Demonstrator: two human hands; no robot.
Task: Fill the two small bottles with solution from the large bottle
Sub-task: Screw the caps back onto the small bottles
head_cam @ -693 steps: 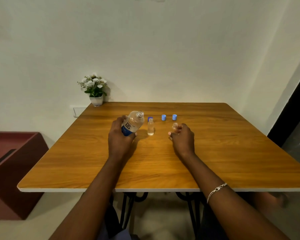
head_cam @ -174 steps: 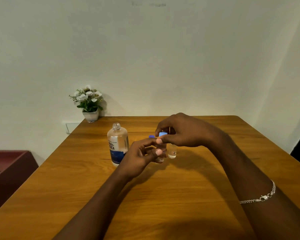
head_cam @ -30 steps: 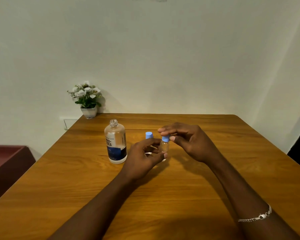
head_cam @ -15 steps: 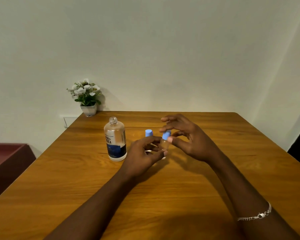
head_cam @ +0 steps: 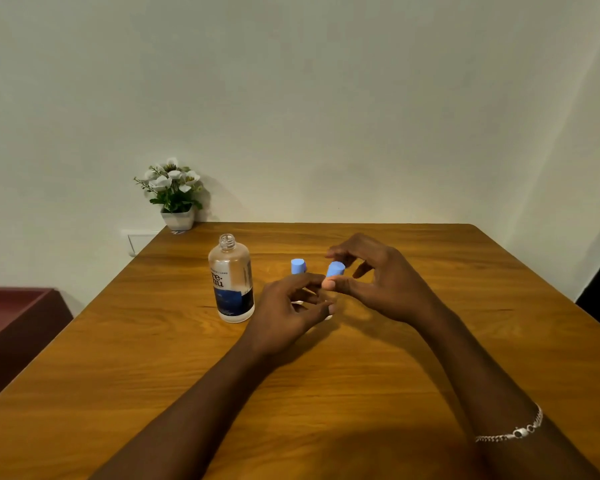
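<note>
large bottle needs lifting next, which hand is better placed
Probably left. The left hand lies beside the large bottle, though it must first set down the small bottle it grips; the right hand is farther off, at the blue cap.

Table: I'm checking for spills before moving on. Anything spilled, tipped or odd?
No spill shows on the table. The large bottle stands upright but uncapped, its neck open. The capped small bottle held by the left hand leans rather than standing straight; the right hand is at its cap.
</note>
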